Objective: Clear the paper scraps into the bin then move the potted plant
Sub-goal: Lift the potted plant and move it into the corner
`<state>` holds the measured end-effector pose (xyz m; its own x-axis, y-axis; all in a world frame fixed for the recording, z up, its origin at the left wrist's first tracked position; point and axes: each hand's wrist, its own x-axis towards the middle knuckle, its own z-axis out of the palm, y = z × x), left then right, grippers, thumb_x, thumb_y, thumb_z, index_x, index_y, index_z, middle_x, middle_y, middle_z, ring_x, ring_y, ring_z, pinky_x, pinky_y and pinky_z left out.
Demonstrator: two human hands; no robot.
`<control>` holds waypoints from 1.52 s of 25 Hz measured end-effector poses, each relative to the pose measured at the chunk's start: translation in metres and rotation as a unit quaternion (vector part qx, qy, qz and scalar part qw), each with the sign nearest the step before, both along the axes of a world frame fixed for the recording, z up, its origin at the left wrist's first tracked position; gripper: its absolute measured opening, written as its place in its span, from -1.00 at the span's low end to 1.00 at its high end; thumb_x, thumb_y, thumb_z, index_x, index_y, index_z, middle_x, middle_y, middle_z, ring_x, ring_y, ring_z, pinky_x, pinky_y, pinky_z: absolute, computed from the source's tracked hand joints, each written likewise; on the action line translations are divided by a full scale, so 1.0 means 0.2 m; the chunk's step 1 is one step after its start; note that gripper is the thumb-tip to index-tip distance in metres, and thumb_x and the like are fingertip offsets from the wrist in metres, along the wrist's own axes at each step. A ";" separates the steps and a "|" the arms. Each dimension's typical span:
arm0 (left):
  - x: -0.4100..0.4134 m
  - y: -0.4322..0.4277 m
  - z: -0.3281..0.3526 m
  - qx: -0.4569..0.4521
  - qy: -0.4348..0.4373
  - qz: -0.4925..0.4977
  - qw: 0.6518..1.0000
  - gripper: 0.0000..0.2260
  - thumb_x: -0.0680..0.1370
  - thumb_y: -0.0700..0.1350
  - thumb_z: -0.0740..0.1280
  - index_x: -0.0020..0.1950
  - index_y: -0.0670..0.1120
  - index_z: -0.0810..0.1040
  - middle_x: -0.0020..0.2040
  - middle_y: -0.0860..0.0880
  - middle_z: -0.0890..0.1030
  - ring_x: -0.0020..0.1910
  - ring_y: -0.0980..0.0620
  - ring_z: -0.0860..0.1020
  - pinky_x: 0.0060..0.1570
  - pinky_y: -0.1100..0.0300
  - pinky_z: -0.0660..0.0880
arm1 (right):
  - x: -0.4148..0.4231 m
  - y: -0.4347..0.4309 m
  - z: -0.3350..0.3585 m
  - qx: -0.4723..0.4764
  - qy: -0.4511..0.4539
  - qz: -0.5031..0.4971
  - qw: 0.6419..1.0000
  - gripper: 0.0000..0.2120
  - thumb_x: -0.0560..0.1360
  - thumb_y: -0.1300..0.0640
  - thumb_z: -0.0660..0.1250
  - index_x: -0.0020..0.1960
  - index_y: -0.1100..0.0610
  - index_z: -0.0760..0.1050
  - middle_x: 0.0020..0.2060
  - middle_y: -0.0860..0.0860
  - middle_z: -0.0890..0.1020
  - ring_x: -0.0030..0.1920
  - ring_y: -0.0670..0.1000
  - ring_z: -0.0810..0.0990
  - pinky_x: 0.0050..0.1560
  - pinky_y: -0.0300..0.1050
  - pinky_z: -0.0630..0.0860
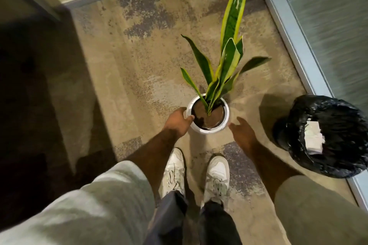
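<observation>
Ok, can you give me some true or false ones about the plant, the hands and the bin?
1. The left hand touches the rim of the white pot. True.
2. The right hand grips the pot. False: it is open beside the pot, not touching.
3. The bin has a black bag with paper inside. True.
4. The plant lies tipped over on the floor. False: it stands upright in the pot.
5. The bin is on the person's left. False: it is on the right.

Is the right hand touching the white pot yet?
Apart. The head view shows bare floor between the right hand and the white pot; only the left hand grips its rim.
</observation>
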<state>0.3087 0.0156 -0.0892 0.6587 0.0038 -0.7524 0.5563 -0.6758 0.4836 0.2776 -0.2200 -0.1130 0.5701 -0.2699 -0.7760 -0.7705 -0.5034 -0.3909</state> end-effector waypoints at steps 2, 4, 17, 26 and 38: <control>0.03 -0.07 -0.13 -0.004 0.013 0.004 1.000 -0.45 0.63 0.01 0.34 0.57 -0.12 0.31 0.51 -0.17 0.43 0.45 -0.19 0.43 0.37 0.07 0.37 | 0.07 -0.01 -0.09 0.006 0.007 -0.003 1.000 -0.35 0.58 -0.14 0.30 0.55 0.15 0.25 0.49 0.17 0.40 0.44 0.22 0.41 0.35 -0.01 0.35; 0.03 -0.13 -0.21 -0.003 0.023 0.014 1.000 -0.40 0.63 0.00 0.35 0.61 -0.11 0.25 0.54 -0.18 0.39 0.47 -0.21 0.40 0.41 0.03 0.38 | 0.11 -0.01 -0.15 0.023 0.010 -0.007 1.000 -0.37 0.57 -0.09 0.33 0.52 0.19 0.30 0.45 0.15 0.43 0.44 0.20 0.42 0.39 -0.03 0.34; 0.07 -0.21 -0.54 -0.111 0.080 0.237 0.962 -0.46 0.64 -0.12 0.34 0.57 0.18 0.26 0.53 -0.07 0.38 0.39 -0.28 0.44 -0.12 -0.07 0.58 | 0.17 -0.05 -0.46 0.139 -0.024 -0.025 0.990 -0.43 0.53 0.21 0.27 0.54 0.06 0.31 0.41 0.12 0.50 0.40 0.15 0.48 0.41 0.04 0.41; 0.08 -0.16 -0.62 -0.153 0.062 0.198 0.966 -0.44 0.60 -0.34 0.27 0.49 0.17 0.39 0.42 -0.07 0.50 0.32 -0.28 0.50 -0.16 -0.11 0.64 | 0.15 -0.06 -0.42 0.177 -0.053 -0.072 0.980 -0.38 0.55 0.28 0.33 0.56 0.06 0.24 0.27 0.00 0.56 0.19 0.06 0.57 -0.01 -0.21 0.60; 0.11 -0.20 -0.57 -0.099 0.057 0.182 0.977 -0.30 0.52 -0.42 0.18 0.48 0.26 0.37 0.37 -0.09 0.51 0.22 -0.28 0.54 -0.25 -0.09 0.68 | 0.20 0.02 -0.42 0.067 -0.073 -0.078 0.992 -0.54 0.53 0.22 0.35 0.42 0.08 0.46 0.23 0.10 0.64 0.21 0.12 0.62 0.24 0.10 0.58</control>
<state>0.3312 -0.0253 -0.2031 0.5534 0.0685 -0.8301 0.7995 -0.3233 0.5063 0.3169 -0.2161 -0.1972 0.6394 -0.2631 -0.7225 -0.7644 -0.3190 -0.5603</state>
